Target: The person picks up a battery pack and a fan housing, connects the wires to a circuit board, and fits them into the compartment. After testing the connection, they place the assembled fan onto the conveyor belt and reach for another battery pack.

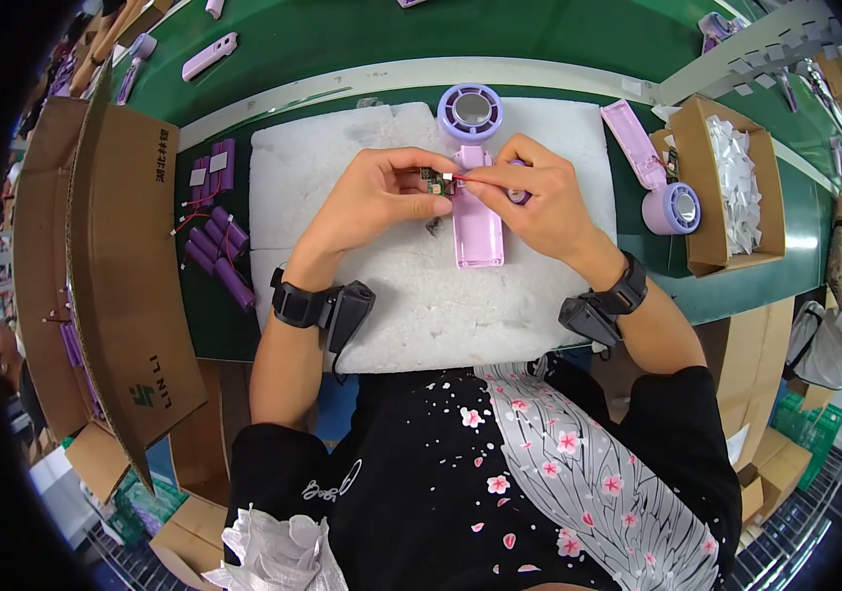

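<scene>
Between my hands lies a handheld fan with a round lavender head (471,112) and an opened pink handle shell (479,236), on a white foam pad (391,320). My left hand (376,192) pinches a small green circuit board (434,183) over the handle's left edge. The fingertips of my right hand (539,197) are closed on a red wire (461,178), at the board's white connector. Whether the plug is seated I cannot tell. Part of a purple cylinder, apparently a battery (517,195), shows under my right fingers.
Several purple battery cells (214,241) with wires lie left of the pad, beside a tall cardboard box (135,286). To the right are another opened fan (672,207) and a carton (697,217) of white pieces (736,187). Beyond the pale rail is a green belt (342,44) carrying fan parts.
</scene>
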A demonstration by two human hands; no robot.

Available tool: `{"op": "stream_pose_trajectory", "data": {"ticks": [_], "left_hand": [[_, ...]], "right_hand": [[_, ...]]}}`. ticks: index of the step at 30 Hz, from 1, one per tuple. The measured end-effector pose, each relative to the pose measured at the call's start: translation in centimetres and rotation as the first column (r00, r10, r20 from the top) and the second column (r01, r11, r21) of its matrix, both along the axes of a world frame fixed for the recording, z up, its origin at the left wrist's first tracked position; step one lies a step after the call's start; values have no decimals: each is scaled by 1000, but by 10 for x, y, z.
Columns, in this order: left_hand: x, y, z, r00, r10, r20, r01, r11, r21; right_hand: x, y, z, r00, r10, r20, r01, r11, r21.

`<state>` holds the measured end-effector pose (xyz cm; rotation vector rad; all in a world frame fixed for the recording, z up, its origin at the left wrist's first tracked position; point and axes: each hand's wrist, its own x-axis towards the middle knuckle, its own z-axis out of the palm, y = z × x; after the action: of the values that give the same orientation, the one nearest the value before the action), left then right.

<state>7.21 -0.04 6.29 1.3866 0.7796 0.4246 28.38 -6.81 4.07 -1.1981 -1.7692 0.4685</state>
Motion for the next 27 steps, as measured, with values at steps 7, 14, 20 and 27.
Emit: {"op": "stream_pose_trajectory", "data": {"ticks": [7,14,20,27], "left_hand": [[0,6,-4,993,21,118,-20,1000,-2],[5,5,-4,990,62,130,-57,997,-44],[8,5,-8,988,66,143,-60,997,-40],[7,4,-13,982,83,170,-84,996,3]], "right_hand": [[2,-1,0,994,27,103,-29,999,18],[3,0,-2,994,11,107,-14,999,29],[4,0,-4,993,-12,113,6,999,54],[4,0,-4,992,7,123,-15,998,59]]}}
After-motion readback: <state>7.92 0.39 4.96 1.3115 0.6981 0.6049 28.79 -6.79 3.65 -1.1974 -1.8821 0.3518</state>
